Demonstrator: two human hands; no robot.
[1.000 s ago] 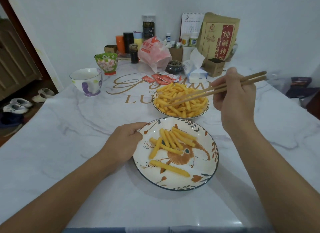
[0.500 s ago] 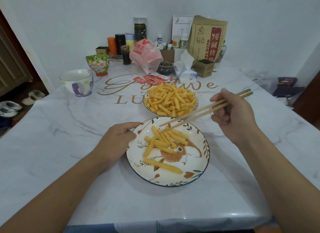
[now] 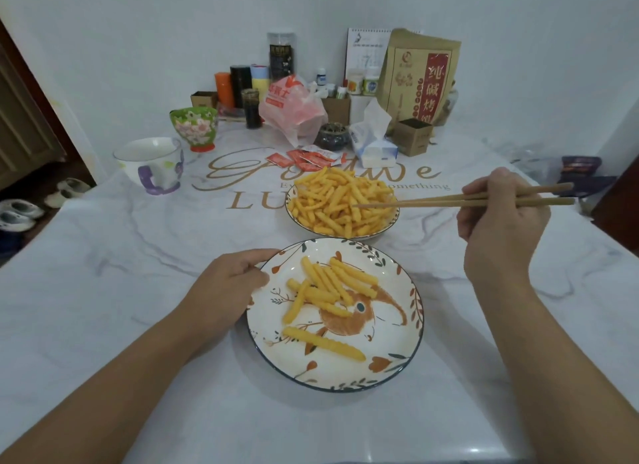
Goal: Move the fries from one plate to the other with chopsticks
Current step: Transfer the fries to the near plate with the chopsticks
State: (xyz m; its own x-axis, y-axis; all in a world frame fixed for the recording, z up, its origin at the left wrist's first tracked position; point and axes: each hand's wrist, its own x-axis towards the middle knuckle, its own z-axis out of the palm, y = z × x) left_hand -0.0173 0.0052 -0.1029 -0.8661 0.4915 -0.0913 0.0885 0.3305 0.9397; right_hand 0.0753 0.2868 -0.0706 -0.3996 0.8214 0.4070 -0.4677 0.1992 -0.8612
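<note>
Bench [image 3: 121,290] holds 2 plates. Near plate [image 3: 390,370], few fries [image 3: 325,290] on it, rim touched by curled left hand [image 3: 226,290]. Far plate [image 3: 380,233], w/ fries pile [image 3: 340,201], left of right hand [image 3: 501,218], which pinches chopsticks [image 3: 432,201], tips over pile.
</note>
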